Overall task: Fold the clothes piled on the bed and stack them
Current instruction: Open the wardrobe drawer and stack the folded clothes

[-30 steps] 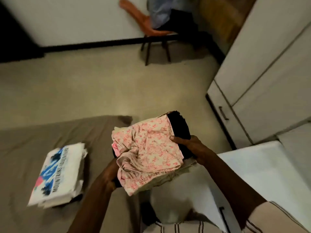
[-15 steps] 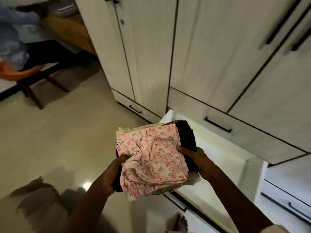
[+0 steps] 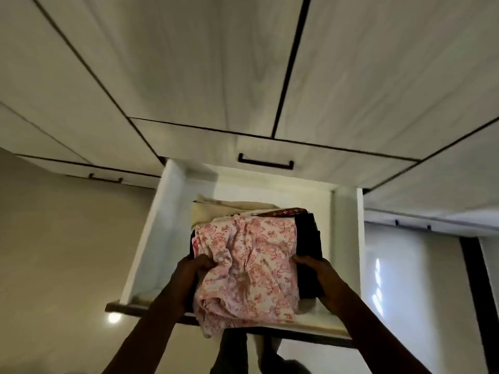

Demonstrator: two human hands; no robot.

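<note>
Stowing the folded stack, pink floral garment on top, into the open wardrobe drawer, gripped at its sides by left hand and right hand; next, likely settling it flat before loosening both grips.

**Open drawer with a stack of clothes**

A white-lined drawer stands pulled out at the foot of a pale wardrobe, above a beige floor. Within its walls is a stack of folded clothes, with pink floral cloth on top, black fabric along the right and cream cloth at the back. The left hand and right hand grip its sides, so whether it rests on the drawer bottom cannot be told.
</note>
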